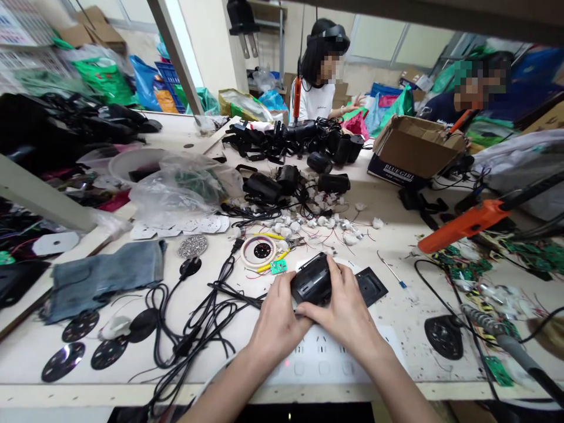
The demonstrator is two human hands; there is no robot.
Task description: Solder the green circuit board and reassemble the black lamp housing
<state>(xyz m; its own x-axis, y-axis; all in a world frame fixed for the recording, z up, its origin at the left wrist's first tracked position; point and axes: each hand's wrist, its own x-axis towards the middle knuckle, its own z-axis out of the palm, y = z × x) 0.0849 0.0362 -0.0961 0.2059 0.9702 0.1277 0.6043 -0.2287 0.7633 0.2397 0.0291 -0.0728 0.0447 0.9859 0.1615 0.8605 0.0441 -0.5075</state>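
Observation:
Both of my hands grip a black plastic housing [312,278] above the middle of the bench. My left hand [279,311] wraps its near left side, and my right hand [346,299] has its fingers along the right side. The thumbs meet at its lower edge. Just right of it lies a flat black plastic part [371,286], partly behind my right fingers. A small green circuit board [278,267] is to the left, beside a tape roll [247,251] and yellow-handled pliers [282,254]. Beneath my wrists is a white power strip [324,358].
Black cables [194,329] sprawl at the left near folded denim [106,276]. An orange tool [462,226] hangs at the right, above circuit boards. A soldering iron [506,338] stands at the lower right. Small white motors [317,223] and black housings lie further back. Two people sit across the bench.

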